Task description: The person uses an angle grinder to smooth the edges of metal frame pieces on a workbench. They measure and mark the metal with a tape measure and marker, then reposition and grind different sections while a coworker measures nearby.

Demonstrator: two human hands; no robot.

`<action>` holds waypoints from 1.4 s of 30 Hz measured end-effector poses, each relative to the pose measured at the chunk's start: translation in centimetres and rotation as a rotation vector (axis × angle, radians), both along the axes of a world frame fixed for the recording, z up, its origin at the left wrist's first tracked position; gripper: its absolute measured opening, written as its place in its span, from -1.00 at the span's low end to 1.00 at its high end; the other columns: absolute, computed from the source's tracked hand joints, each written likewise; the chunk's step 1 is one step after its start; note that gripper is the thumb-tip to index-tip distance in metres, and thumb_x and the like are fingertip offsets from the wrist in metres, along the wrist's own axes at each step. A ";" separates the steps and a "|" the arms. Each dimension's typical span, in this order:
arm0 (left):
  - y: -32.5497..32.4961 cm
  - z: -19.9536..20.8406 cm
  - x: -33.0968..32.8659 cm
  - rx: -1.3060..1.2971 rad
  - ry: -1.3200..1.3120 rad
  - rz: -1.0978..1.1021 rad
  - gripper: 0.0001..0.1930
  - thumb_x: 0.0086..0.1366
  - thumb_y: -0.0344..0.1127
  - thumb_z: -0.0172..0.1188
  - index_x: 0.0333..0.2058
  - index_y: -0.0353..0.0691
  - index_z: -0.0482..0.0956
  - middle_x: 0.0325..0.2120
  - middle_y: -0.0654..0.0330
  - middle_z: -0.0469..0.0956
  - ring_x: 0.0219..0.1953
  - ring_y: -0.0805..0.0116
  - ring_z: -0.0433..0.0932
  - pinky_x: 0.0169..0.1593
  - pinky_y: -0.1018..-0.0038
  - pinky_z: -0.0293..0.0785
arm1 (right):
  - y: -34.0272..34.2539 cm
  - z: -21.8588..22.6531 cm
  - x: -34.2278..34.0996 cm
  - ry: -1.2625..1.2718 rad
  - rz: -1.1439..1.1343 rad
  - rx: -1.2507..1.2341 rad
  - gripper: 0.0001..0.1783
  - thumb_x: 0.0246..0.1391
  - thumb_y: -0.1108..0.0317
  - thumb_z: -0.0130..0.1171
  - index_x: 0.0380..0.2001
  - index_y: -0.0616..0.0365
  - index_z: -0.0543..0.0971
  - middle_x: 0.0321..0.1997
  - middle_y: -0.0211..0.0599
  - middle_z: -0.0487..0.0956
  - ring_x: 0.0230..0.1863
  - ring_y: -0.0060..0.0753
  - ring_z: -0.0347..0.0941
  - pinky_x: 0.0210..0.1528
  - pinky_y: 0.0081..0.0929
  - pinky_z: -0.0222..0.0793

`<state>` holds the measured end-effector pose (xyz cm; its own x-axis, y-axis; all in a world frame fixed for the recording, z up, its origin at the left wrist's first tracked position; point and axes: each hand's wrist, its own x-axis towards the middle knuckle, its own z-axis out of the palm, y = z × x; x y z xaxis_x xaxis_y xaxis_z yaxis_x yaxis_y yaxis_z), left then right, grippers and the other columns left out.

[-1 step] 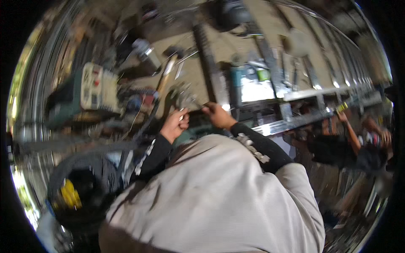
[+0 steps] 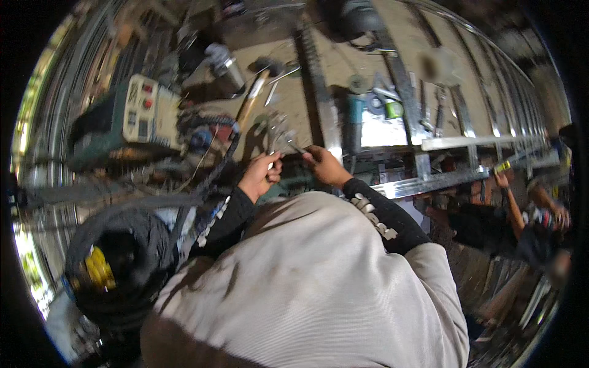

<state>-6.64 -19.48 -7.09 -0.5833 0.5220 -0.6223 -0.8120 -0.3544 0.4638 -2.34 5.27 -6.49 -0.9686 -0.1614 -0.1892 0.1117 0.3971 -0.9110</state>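
My left hand [image 2: 262,176] is closed in front of my body, thumb up, around the lower end of a thin shiny metal piece; its kind is too blurred to tell. My right hand [image 2: 327,168] pinches a slim metal tool [image 2: 296,146], which slants up and left toward the other hand. Just beyond both hands, a cluster of bright metal pieces [image 2: 279,127] lies or is held over the tabletop; I cannot tell which. A hammer [image 2: 253,98] with a wooden handle rests beyond my left hand.
A green and cream machine [image 2: 142,113] with red controls stands at left. Steel bars [image 2: 319,92] cross the worktable [image 2: 282,55]. A teal cylinder [image 2: 356,116] and a wrench [image 2: 440,110] lie to the right. A co-worker's hand [image 2: 502,180] is by a long metal bar [image 2: 429,183].
The view has shifted slightly, so the bench things sit a little farther right. Both hands keep nearly the same pose, still close together.
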 end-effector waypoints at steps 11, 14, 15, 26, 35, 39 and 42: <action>-0.5 -0.2 6.2 -0.152 -0.090 0.208 -0.70 0.53 -0.03 0.12 -0.03 -0.13 0.53 -0.27 0.28 0.51 -0.29 0.44 0.49 -0.28 0.41 0.47 | -6.4 2.9 2.5 -0.468 0.093 -0.372 -0.25 0.36 -0.01 0.21 0.26 0.47 0.31 0.12 0.04 0.58 0.17 -0.19 0.48 0.25 -0.31 0.37; 1.2 -0.6 6.7 -0.031 0.048 0.196 -0.60 0.48 0.11 0.17 0.06 -0.04 0.48 -0.05 0.27 0.50 0.02 0.32 0.48 0.06 0.18 0.46 | -8.0 3.1 2.3 -0.388 0.203 -0.463 -0.12 0.33 -0.08 0.23 0.34 0.46 0.17 0.17 0.00 0.54 0.18 -0.25 0.45 0.24 -0.36 0.36; 1.7 -0.6 6.7 -0.095 0.034 0.230 -0.60 0.48 0.09 0.17 0.05 -0.07 0.48 -0.04 0.27 0.50 0.02 0.33 0.48 0.04 0.20 0.47 | -8.5 2.8 2.2 -0.432 0.151 -0.468 -0.07 0.31 -0.16 0.22 0.33 0.45 0.17 0.16 -0.01 0.54 0.17 -0.29 0.44 0.22 -0.39 0.37; -0.8 -1.7 5.6 0.129 0.164 0.069 -0.71 0.54 -0.31 0.02 0.17 -0.13 0.35 0.03 -0.05 0.55 0.04 0.05 0.57 0.09 0.09 0.55 | -0.3 0.4 8.7 -0.027 0.013 -0.151 -0.51 0.36 0.11 0.20 0.20 0.18 0.54 0.11 -0.08 0.65 0.17 -0.31 0.53 0.25 -0.24 0.42; 5.9 -1.4 1.1 -0.344 0.230 -0.209 -0.66 0.57 0.07 -0.05 -0.15 -0.11 0.30 -0.49 0.18 0.47 -0.58 0.28 0.49 -0.54 0.30 0.52 | 8.2 0.1 19.3 0.032 -0.671 0.116 -0.71 0.32 0.28 0.12 0.00 0.18 0.61 -0.15 -0.10 0.68 -0.15 -0.13 0.63 -0.04 -0.22 0.51; 9.2 -0.8 0.9 -0.285 0.282 -0.258 -0.73 0.58 -0.01 -0.03 -0.12 -0.08 0.27 -0.48 0.22 0.45 -0.57 0.33 0.49 -0.54 0.32 0.53 | 7.1 -0.7 20.6 -0.053 -0.695 0.265 -0.46 0.29 0.29 0.13 0.31 0.09 0.37 -0.03 0.04 0.66 -0.05 0.13 0.62 0.02 -0.08 0.52; 11.2 -0.4 1.6 -0.249 0.328 -0.286 -0.77 0.58 -0.08 -0.01 -0.06 -0.09 0.29 -0.49 0.23 0.46 -0.60 0.37 0.48 -0.57 0.36 0.52 | 5.9 -0.8 20.4 0.060 -0.710 0.311 -0.36 0.27 0.29 0.13 0.37 0.12 0.26 0.02 0.12 0.62 -0.05 0.22 0.60 0.04 -0.01 0.51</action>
<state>-5.06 -8.26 -7.54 -0.6243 0.5486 -0.5561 -0.6576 0.0152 0.7532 18.10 11.14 -7.24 -0.8302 0.5534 -0.0676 0.3886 0.4875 -0.7819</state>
